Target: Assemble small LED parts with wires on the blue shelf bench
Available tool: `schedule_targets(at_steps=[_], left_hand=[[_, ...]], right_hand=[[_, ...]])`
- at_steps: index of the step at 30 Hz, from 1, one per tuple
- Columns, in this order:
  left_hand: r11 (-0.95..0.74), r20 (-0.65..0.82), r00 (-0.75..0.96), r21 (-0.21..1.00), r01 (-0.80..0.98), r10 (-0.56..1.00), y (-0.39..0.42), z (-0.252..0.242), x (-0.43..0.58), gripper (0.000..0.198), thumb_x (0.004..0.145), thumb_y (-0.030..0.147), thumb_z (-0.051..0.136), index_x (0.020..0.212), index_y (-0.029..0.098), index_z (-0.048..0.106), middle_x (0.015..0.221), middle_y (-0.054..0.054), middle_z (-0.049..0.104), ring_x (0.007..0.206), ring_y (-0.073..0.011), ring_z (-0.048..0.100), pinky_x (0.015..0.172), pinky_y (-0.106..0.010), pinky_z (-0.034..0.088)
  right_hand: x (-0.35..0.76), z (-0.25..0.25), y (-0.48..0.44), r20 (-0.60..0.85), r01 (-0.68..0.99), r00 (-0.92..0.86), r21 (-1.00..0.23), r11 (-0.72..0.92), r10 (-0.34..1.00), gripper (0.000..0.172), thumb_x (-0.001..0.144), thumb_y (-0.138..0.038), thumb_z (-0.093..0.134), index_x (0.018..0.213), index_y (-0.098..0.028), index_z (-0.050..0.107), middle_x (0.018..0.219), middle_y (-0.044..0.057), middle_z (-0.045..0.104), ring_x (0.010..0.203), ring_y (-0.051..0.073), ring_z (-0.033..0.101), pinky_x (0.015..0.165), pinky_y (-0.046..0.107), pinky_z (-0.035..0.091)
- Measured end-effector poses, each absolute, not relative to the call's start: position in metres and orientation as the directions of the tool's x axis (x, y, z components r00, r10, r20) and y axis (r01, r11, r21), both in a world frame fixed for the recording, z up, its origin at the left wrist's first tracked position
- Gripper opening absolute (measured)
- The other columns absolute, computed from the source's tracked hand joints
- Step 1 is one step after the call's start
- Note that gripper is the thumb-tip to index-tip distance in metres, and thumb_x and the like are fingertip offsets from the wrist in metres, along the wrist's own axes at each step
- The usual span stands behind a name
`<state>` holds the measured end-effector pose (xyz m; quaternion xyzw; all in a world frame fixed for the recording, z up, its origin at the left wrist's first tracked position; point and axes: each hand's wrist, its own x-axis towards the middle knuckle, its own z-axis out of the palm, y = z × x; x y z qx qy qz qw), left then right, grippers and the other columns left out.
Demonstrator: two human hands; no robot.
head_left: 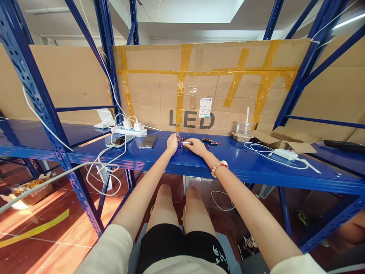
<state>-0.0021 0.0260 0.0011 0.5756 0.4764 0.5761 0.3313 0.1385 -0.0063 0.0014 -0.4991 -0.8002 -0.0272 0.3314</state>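
Note:
Both of my hands work close together over the blue shelf surface [154, 158]. My left hand [172, 144] rests on it with fingers bent and pressed together around something too small to make out. In my right hand [196, 146] is a slim, light pen-like piece [187, 142], pinched between the fingers and pointing toward the left hand. Small dark bits lie between and just behind the hands, too tiny to name. Right of my right hand lies a small group of red and black pens [211, 142].
A white power strip [129, 131] with plugs and cables, a phone [121, 141] and a blurred flat object [147, 142] are on the left. Rightward stand a clear plastic cup [244, 128], a white charger [286, 153] with coiled cable and an open carton [285, 137]. Taped cardboard [159, 91] rises behind.

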Motion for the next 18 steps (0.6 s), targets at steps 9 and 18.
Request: schedule_targets(at_steps=[9,18], left_hand=[[-0.328,0.354,-0.122,0.925,0.190,0.927,0.0239,0.0020,-0.0018,0.033,0.081,0.029,0.026,0.067,0.018,0.054,0.068,-0.003,0.059,0.070,-0.0146,0.054,0.068,-0.026,0.041],[-0.335,0.362,-0.132,0.923,0.192,0.923,0.0253,0.0005,-0.0017,0.034,0.081,0.029,0.027,0.067,0.018,0.056,0.068,-0.003,0.060,0.071,-0.0151,0.054,0.067,-0.026,0.041]], right_hand=[[0.1404,0.0004,-0.0032,0.557,0.796,-0.280,-0.320,0.514,0.782,0.028,0.086,-0.038,0.044,0.098,-0.023,0.064,0.102,0.004,0.064,0.093,0.017,0.057,0.078,0.026,0.041],[0.1368,0.0023,-0.0068,0.549,0.830,-0.223,-0.326,0.453,0.805,0.037,0.091,-0.040,0.031,0.093,-0.021,0.064,0.102,0.005,0.064,0.095,0.017,0.056,0.079,0.026,0.040]])
